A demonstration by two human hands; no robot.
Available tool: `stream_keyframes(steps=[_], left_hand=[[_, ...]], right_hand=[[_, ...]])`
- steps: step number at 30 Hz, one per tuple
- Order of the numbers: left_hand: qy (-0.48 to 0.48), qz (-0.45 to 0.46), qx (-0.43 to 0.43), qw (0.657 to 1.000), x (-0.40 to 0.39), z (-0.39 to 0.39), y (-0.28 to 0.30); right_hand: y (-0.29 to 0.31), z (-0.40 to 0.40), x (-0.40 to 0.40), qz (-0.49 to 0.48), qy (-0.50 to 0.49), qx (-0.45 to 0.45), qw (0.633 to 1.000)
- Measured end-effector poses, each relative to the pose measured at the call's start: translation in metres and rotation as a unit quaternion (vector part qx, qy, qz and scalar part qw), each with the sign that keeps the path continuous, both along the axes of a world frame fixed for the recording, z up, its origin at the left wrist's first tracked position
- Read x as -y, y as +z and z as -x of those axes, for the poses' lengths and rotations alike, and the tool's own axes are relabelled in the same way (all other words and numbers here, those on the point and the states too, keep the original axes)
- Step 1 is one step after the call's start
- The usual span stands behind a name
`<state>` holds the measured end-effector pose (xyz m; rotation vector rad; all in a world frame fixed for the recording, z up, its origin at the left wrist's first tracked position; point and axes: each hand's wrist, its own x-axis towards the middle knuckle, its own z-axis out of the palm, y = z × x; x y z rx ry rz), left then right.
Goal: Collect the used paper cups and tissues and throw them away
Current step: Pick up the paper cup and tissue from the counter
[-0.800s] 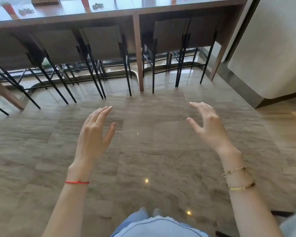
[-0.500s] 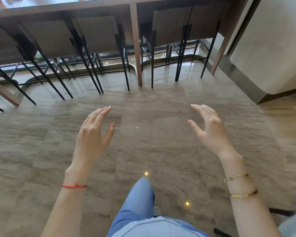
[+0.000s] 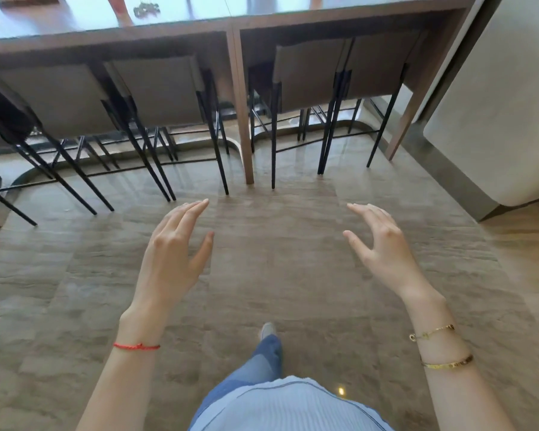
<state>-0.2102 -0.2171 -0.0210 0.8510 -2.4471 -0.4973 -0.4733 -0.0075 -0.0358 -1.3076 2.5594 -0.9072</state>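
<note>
Honestly you're right at the start here. Bottom of the frame, your leg is mid-step on the floor (image 3: 262,259). Above it your left hand (image 3: 171,256) and right hand (image 3: 383,253) hang in the air, fingers spread and relaxed, holding nothing. Further up, chairs (image 3: 156,88) sit tucked under the surface (image 3: 199,17) along the top edge. No cups or tissues I can pick out, just small unclear bits up there, so collecting and binning are all still ahead.
</note>
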Motion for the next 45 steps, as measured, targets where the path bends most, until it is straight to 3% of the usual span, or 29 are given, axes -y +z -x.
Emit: stream_keyframes(steps=[14,21,30,45], left_hand=[[-0.074,0.025,-0.005,0.997,0.197,0.243,0.009],[-0.088,0.028,-0.024,0.995,0.275,0.388,0.003],[-0.038,0.055,-0.065,0.996,0.37,0.564,0.028],[-0.002,0.036,-0.051,0.998,0.533,0.777,0.028]], right_hand=[[-0.01,0.194,0.168,0.019,-0.054,0.014,0.998],[-0.007,0.34,0.244,0.023,-0.067,-0.012,0.997],[0.039,0.543,0.357,0.046,-0.033,-0.058,0.997],[0.037,0.758,0.545,0.078,0.017,-0.024,0.997]])
